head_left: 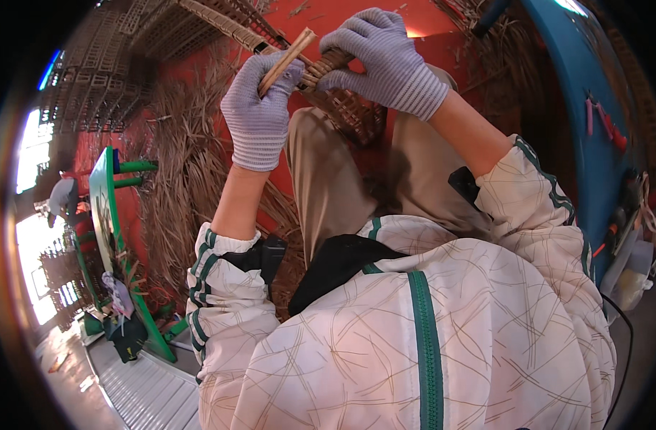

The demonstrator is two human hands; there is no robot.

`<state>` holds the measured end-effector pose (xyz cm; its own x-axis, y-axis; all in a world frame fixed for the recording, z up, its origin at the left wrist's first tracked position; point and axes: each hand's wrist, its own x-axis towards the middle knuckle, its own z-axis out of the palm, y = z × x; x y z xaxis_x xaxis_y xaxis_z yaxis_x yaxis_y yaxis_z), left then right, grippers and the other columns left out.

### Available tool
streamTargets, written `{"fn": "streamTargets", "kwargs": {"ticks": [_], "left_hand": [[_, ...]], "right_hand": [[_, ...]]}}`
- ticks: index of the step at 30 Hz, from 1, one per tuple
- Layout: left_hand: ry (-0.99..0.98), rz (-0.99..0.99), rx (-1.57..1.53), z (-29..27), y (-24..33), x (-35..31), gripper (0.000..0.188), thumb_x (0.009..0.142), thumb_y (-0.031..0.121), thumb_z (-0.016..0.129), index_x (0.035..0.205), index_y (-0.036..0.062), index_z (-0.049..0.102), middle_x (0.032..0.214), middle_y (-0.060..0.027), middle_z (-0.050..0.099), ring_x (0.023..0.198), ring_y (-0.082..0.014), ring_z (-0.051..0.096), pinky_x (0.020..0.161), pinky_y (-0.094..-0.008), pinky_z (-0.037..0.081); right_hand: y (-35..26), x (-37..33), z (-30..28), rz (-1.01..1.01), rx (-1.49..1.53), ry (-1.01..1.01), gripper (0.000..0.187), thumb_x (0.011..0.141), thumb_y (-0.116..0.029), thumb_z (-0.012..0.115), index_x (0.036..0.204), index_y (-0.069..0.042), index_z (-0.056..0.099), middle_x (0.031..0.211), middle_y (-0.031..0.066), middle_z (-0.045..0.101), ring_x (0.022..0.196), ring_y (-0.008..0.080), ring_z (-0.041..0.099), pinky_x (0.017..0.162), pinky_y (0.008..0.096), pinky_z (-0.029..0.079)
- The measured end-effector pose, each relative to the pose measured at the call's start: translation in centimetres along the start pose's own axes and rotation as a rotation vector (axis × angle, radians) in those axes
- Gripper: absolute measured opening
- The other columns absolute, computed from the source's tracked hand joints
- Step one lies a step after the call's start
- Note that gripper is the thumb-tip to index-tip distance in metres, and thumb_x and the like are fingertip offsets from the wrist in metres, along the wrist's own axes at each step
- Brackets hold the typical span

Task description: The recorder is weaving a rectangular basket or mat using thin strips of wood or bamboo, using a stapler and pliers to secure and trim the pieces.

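Observation:
In striped grey knit gloves, both my hands meet above my knees at a brown woven basket [353, 115] with an open lattice side. Its rim [326, 66] is bound with strips of dried leaf. My left hand [252, 107] is closed around a folded pale dried-leaf strip [288, 61], whose end sticks up past the thumb. That hand lies against the rim's left part. Just to its right, my right hand [385, 61] curls its fingers and thumb over the bound rim. The fingertips of both hands are partly hidden.
Dried leaf strips [188, 165] lie heaped on the red floor to the left. Stacked lattice baskets [91, 86] stand at the far left, near a green-framed table [116, 236]. A blue panel [582, 107] with pink-handled tools [604, 122] rises at right.

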<state>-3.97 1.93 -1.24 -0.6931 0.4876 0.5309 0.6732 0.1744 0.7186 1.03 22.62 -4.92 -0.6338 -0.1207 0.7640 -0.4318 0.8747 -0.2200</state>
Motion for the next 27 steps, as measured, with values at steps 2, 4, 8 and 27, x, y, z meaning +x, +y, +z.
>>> {"fn": "streamTargets", "kwargs": {"ticks": [2,4,8,27], "left_hand": [[0.025,-0.016,-0.158,0.3,-0.5,0.3,0.007,0.092,-0.002,0.065,0.098,-0.0038,0.068,0.097,-0.0104,0.071,0.087,-0.0144,0.067,0.082,-0.0298,0.056],[0.003,0.012,-0.183,0.6,-0.8,1.0,0.008,0.092,-0.003,0.064,0.099,-0.0037,0.068,0.097,-0.0108,0.071,0.089,-0.0148,0.067,0.082,-0.0297,0.056],[-0.04,-0.055,-0.23,1.0,-0.8,2.2,0.008,0.093,-0.004,0.062,0.098,-0.0034,0.068,0.1,-0.0124,0.07,0.096,-0.0162,0.066,0.086,-0.0298,0.056],[-0.126,-0.031,-0.224,-0.9,-0.6,0.8,0.007,0.094,-0.006,0.059,0.092,-0.0016,0.064,0.099,-0.0087,0.071,0.112,-0.0222,0.063,0.098,-0.0355,0.051]], "right_hand": [[0.6,0.1,0.0,-0.004,0.016,0.009,0.041,0.074,-0.044,0.079,0.104,-0.019,0.066,0.097,0.0015,0.064,0.105,0.0268,0.058,0.098,0.0441,0.038],[1.2,0.1,-0.1,-0.012,0.032,0.014,0.041,0.075,-0.044,0.078,0.105,-0.019,0.066,0.098,0.0015,0.064,0.106,0.0265,0.059,0.098,0.044,0.039],[2.8,0.6,-0.1,-0.012,0.015,-0.05,0.045,0.076,-0.045,0.079,0.11,-0.021,0.065,0.103,0.0008,0.065,0.109,0.0271,0.058,0.1,0.045,0.04],[0.7,0.7,-0.1,0.066,-0.006,-0.054,0.046,0.077,-0.05,0.078,0.108,-0.018,0.066,0.106,0.0031,0.067,0.116,0.0293,0.057,0.105,0.0468,0.038]]}}
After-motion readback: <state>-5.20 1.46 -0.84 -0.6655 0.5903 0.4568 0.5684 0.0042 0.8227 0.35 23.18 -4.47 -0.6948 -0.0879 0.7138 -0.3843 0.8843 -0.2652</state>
